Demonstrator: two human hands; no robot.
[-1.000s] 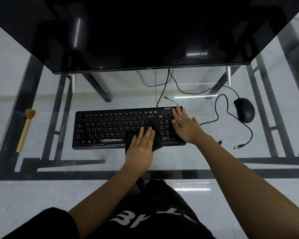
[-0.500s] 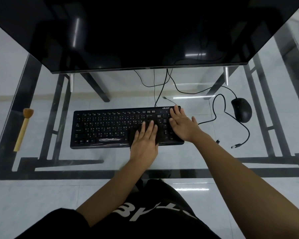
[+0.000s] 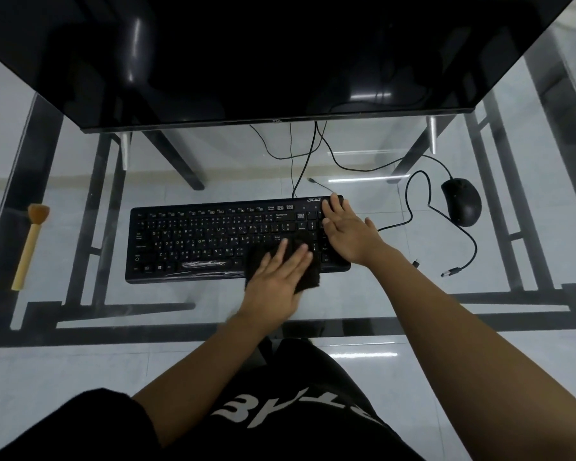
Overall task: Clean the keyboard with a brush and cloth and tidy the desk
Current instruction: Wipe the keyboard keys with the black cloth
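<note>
A black keyboard (image 3: 197, 241) lies in the middle of the glass desk (image 3: 113, 294). My left hand (image 3: 276, 284) presses flat on a dark cloth (image 3: 310, 282) over the keyboard's near edge, right of the space bar; the cloth hangs partly off onto the glass. My right hand (image 3: 350, 234) lies flat on the number pad at the keyboard's right end, fingertips at its far edge. A brush (image 3: 30, 244) with a pale wooden handle and tan bristles lies at the desk's far left, apart from both hands.
A large dark monitor (image 3: 280, 61) overhangs the back of the desk. To the right lies a black mouse (image 3: 463, 201), its cable looping to a loose USB plug (image 3: 451, 271). More cables trail behind the keyboard. My lap is under the desk's front edge.
My left hand slid the cloth up onto the keys, then back toward the keyboard's near edge. My right hand stayed on the number pad.
</note>
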